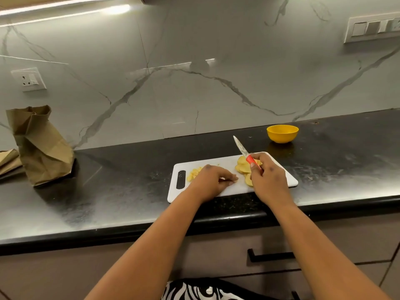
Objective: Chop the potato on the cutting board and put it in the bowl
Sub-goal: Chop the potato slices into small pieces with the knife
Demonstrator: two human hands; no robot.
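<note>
Marble-look wall behind, dark counter (121, 191) under my white cutting board (218, 164). Potato's already in slices (242, 167) at the board's right end, smaller bits (193, 174) at the left. They're light, stiff, wet-slick, so I'd scoop under them. Yellow bowl (282, 133) sits well apart and looks empty, hard to tell. Right hand (267, 176) grips the knife (243, 150); left hand (213, 177) rests curled on the board, maybe pinching a piece.
</note>
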